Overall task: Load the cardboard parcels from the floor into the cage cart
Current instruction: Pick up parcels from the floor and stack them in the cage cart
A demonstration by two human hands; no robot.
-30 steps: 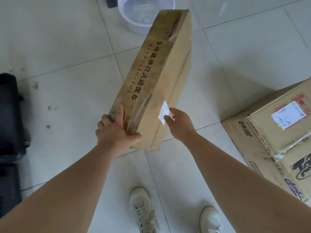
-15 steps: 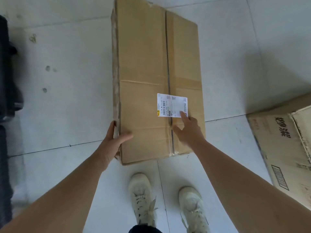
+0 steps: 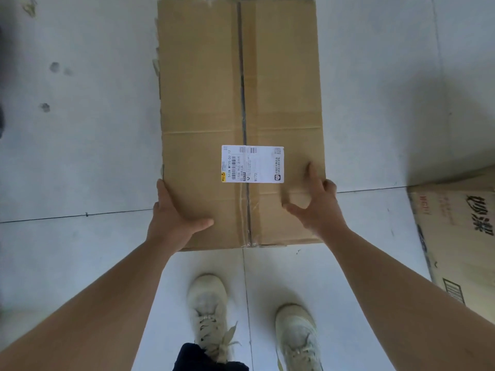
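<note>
Cardboard parcel [image 3: 203, 103] now label-up, both hands at its near end.

A second ago it stood tilted on a long edge; now its broad taped face and white label [image 3: 252, 164] point up over the tiled floor [image 3: 80, 156], just ahead of the shoes [image 3: 207, 303]. The left hand [image 3: 174, 223] clasps the near left edge, thumb on top. The right hand [image 3: 316, 210] has left the label for the right edge, thumb and forefinger spread, other fingers curled over. Whether it is lifted clear I cannot tell. A carrying grip looks set; no cage cart shows.
</note>
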